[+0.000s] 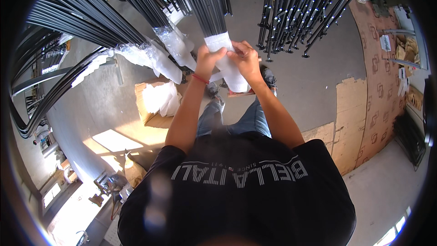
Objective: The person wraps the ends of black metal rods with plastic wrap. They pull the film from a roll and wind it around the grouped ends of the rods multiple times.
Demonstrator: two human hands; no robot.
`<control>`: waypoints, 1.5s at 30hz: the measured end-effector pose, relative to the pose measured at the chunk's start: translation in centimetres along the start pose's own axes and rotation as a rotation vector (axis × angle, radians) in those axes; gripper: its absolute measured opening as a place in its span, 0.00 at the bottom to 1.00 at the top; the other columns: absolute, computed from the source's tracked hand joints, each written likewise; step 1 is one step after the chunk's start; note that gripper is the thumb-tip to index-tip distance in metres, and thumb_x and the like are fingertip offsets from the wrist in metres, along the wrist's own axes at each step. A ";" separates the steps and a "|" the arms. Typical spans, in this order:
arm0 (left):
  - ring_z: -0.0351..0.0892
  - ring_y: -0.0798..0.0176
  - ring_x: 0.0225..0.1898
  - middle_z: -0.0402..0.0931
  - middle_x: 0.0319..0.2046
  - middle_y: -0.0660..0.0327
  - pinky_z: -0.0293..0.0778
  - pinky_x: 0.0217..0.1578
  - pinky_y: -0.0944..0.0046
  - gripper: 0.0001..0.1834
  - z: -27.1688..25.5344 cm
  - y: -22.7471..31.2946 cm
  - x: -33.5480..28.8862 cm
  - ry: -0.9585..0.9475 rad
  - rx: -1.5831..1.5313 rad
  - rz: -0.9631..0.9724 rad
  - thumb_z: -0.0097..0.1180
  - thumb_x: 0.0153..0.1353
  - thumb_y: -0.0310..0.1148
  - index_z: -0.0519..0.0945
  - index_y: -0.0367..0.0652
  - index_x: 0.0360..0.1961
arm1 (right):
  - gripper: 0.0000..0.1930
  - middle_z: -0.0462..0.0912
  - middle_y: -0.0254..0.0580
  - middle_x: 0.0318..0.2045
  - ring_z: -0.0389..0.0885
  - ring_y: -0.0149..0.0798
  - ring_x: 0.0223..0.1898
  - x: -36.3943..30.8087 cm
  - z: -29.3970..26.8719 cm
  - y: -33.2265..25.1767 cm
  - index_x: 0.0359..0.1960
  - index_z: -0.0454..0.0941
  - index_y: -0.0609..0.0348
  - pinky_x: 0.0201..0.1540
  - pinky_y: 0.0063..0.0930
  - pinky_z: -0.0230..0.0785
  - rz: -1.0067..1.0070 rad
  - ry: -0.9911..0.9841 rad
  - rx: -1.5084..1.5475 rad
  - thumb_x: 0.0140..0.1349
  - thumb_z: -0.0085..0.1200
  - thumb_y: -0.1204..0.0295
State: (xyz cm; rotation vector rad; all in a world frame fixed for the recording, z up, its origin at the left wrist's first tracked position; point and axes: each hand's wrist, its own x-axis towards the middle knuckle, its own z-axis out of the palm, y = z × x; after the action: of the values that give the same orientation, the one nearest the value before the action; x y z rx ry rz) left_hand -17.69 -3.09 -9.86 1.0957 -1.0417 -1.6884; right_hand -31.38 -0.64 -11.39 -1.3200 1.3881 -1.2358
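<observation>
In front of me a bundle of black metal tubes point(207, 11) has its near end wrapped in a white foam sheet point(232, 75). My left hand point(207, 61) is closed around the left side of this wrap, its thumb lying across the front. From the right, my right hand point(246, 60) grips the wrap's other edge, fingers bent and thumb close to the left thumb. Both hands' undersides are hidden. A small tan piece point(260, 59) shows beside my right hand; I cannot tell what it is.
More black tube bundles point(86, 13) with white-wrapped ends lean at left. Bare black rods point(291, 13) stand at far right. An open cardboard box point(145, 109) with white sheets sits left of my legs. Flattened cardboard point(350, 105) covers the floor at right.
</observation>
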 end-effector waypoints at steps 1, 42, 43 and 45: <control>0.73 0.69 0.34 0.75 0.33 0.63 0.69 0.35 0.70 0.12 -0.1 0.0 0.0 0.007 0.016 -0.006 0.51 0.50 0.24 0.73 0.37 0.39 | 0.16 0.72 0.42 0.24 0.75 0.39 0.28 0.0 0.1 -0.2 0.39 0.75 0.64 0.29 0.28 0.65 -0.002 0.003 -0.023 0.45 0.57 0.74; 0.71 0.66 0.42 0.71 0.40 0.61 0.66 0.43 0.68 0.26 0.4 -0.5 1.1 0.077 0.037 0.128 0.55 0.42 0.24 0.67 0.35 0.46 | 0.13 0.77 0.34 0.27 0.70 0.23 0.29 5.0 1.4 -0.7 0.35 0.73 0.69 0.32 0.18 0.65 0.134 -0.170 0.444 0.46 0.56 0.80; 0.71 0.66 0.42 0.71 0.40 0.60 0.65 0.43 0.68 0.26 0.4 -0.7 1.2 0.058 0.043 0.149 0.55 0.43 0.25 0.67 0.35 0.47 | 0.12 0.77 0.33 0.27 0.70 0.23 0.29 4.8 1.4 -0.6 0.35 0.73 0.68 0.32 0.18 0.65 0.141 -0.167 0.455 0.46 0.56 0.81; 0.71 0.65 0.42 0.71 0.40 0.60 0.65 0.44 0.67 0.25 0.4 -0.8 1.2 0.039 0.033 0.157 0.55 0.44 0.27 0.67 0.34 0.47 | 0.15 0.77 0.35 0.29 0.71 0.24 0.31 5.1 1.2 -0.9 0.39 0.71 0.67 0.34 0.18 0.65 0.091 -0.182 0.446 0.48 0.55 0.81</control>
State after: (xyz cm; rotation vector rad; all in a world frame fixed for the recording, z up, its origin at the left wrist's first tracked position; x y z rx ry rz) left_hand -18.54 -3.86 -10.78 1.0359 -1.1049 -1.5252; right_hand -30.50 -5.79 -10.45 -1.0170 0.9625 -1.2411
